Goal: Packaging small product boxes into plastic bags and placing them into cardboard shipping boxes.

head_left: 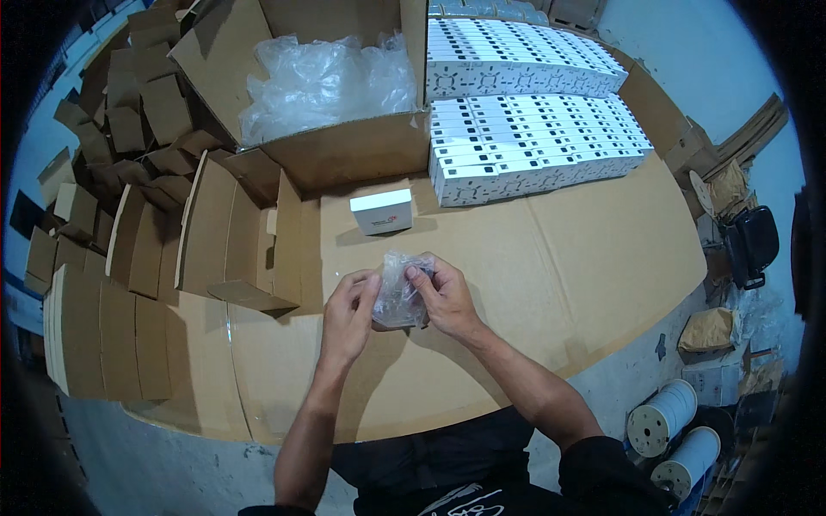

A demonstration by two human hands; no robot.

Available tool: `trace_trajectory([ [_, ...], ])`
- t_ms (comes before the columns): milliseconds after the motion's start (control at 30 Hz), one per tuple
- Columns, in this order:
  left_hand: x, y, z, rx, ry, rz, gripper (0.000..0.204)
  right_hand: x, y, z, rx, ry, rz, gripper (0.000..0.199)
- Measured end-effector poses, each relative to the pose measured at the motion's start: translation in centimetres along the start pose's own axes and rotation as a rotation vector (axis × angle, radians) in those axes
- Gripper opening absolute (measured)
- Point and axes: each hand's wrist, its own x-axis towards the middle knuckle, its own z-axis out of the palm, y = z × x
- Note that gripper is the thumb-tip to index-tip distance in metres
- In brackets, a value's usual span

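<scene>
Between my two hands, above the cardboard-covered table (516, 284), is a clear plastic bag (396, 288). My left hand (349, 314) pinches its left side, with thumb and fingers together. The thumb of my right hand (443, 297) presses on the bag's upper right, its fingers behind. Something may be inside the bag, but the crinkled film keeps me from making it out. Just beyond my hands a small white box (381, 212) stands on the table, apart from both of them.
Behind the white box, a large carton (344, 150) holds a heap of clear plastic bags (327, 82). Stacked rows of white boxes (538, 142) fill the back right. Open cardboard boxes (245, 232) stand at the left. Cable spools (662, 417) are on the floor at right.
</scene>
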Motion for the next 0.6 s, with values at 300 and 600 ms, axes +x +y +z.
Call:
trace_trajectory([
  [300,3.0,-0.5,2.1,-0.125,0.175,0.16,0.025,0.6,0.8,-0.4,0.078,-0.02,-0.046,0.032],
  [600,2.1,0.6,3.1,0.002,0.32,0.203,0.032,0.2,0.2,0.5,0.121,0.211,-0.04,0.017],
])
